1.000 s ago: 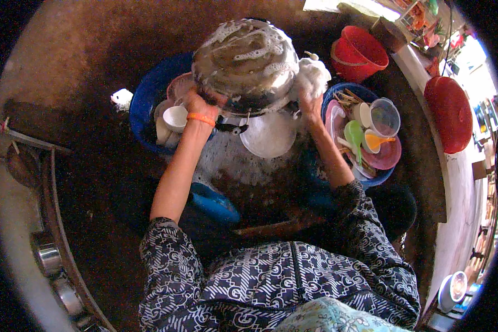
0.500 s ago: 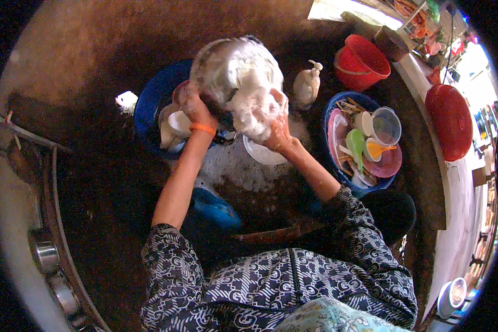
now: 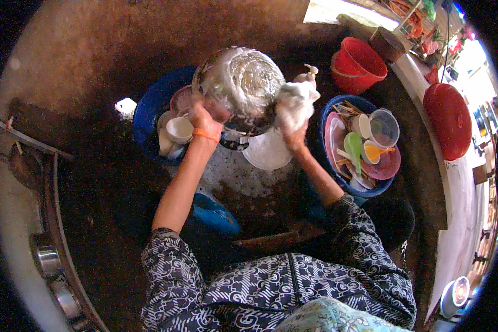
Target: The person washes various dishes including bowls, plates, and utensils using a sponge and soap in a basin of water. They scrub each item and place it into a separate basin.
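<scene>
A round metal pot (image 3: 252,74) streaked with suds is tipped in front of me, its rounded outer side up. My left hand (image 3: 206,119) grips its near left edge, with an orange band at the wrist. Beside the pot's right edge, my right hand (image 3: 293,126) is closed around a foam-covered white scrubber (image 3: 297,95); foam hides whether it is cloth or sponge. Below the pot lies a white round dish (image 3: 267,150) on the sudsy floor. Left of it, a blue basin (image 3: 145,113) holds a white cup (image 3: 180,129) and other dishes, partly behind my left hand.
At right, a blue tub (image 3: 329,160) carries pink plates, chopsticks, a clear container and green and orange spoons. A red bucket (image 3: 359,66) stands behind it; a pale bottle (image 3: 311,75) is partly covered by the scrubber. A red basin (image 3: 448,122) rests on the right-hand ledge.
My right hand has moved right with the scrubber, from over the pot's front to its right edge. More of the pot's swirled, sudsy surface shows. The left hand keeps its hold.
</scene>
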Demonstrator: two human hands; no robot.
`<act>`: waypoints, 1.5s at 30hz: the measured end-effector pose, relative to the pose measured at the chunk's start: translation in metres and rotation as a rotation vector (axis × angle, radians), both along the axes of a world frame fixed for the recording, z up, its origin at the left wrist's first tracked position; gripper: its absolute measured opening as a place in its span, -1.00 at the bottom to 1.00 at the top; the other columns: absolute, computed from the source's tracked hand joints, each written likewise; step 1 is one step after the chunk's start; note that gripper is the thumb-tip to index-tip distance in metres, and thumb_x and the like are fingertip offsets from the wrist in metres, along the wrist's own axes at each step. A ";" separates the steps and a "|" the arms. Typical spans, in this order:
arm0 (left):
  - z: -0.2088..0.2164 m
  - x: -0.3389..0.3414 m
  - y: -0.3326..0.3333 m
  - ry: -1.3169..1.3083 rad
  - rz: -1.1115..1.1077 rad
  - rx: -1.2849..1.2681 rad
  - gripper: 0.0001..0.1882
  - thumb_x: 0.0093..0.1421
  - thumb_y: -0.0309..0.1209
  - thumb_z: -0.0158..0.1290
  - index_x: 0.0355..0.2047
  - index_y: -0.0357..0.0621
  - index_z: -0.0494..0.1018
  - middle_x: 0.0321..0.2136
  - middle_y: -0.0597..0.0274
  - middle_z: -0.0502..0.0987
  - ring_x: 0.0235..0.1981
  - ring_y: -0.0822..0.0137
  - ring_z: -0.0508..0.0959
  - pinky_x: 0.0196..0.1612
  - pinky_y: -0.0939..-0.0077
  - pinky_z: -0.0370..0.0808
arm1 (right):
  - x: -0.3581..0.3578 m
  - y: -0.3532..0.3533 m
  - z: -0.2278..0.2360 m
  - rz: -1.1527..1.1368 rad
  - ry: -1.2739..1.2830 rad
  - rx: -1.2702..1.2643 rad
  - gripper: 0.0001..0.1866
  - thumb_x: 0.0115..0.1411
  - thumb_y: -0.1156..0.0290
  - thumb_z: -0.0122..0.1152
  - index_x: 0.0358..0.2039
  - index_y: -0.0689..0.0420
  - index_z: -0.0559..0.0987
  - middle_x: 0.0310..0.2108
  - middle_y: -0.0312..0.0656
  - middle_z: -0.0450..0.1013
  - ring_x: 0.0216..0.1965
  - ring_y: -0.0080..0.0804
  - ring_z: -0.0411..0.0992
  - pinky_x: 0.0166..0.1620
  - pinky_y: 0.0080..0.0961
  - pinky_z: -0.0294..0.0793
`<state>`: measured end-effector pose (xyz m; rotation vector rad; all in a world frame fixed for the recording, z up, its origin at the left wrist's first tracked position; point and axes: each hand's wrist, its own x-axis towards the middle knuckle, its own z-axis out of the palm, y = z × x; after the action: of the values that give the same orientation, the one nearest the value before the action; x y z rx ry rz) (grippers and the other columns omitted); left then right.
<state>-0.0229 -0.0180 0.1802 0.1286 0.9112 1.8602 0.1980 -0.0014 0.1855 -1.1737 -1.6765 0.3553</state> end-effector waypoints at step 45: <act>-0.013 -0.004 -0.016 -0.191 0.078 0.054 -0.32 0.18 0.20 -0.26 0.13 0.05 0.36 0.09 0.17 0.41 0.08 0.00 0.39 0.18 -0.05 0.26 | -0.066 -0.039 -0.008 -0.055 -0.173 0.212 -0.65 -0.26 0.38 0.29 -0.36 0.12 0.50 -0.38 -0.04 0.32 -0.22 0.01 0.31 -0.19 -0.18 0.35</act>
<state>-0.0267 -0.0338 0.1672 -0.0521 0.7440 1.9324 0.1316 -0.0404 0.1778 -1.1149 -1.7782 0.0403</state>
